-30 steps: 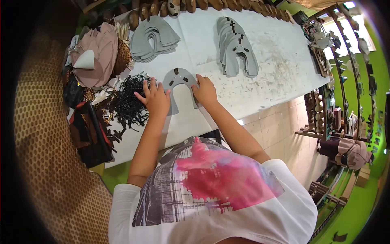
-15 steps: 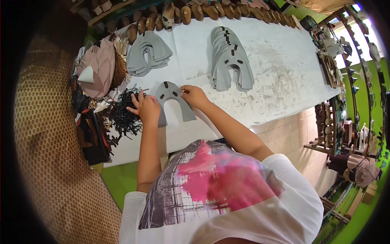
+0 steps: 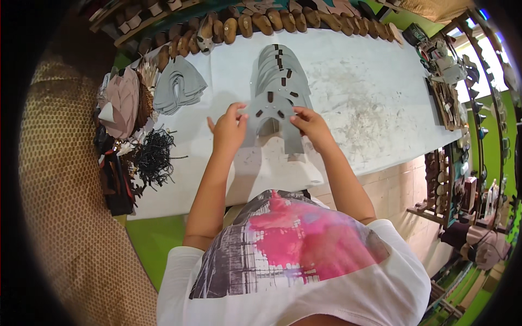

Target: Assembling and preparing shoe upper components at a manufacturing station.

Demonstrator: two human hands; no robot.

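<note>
Grey cut piece (image 3: 274,117): horseshoe-shaped, held flat over the desk, at the near end of the grey stack (image 3: 280,70).
Left hand (image 3: 228,133): grip closed on its left edge.
Right hand (image 3: 311,124): grip pinching its right edge.
Desk (image 3: 370,103): white, scuffed and stained.
Room: green floor (image 3: 149,242), woven mat (image 3: 70,244) at left.

Grey cut piece (image 3: 274,117): looking like matt, smooth leather or felt, with darker slots.
Stack of grey pieces (image 3: 280,73): showing the same dull, flat finish toward the bench's far edge.
Bench (image 3: 375,108): appearing white, matt, scuffed and smudged.
Black cords (image 3: 155,155): lying stringy and tangled at the left edge.
Woven mat (image 3: 60,217): looking coarse, fibrous.
</note>
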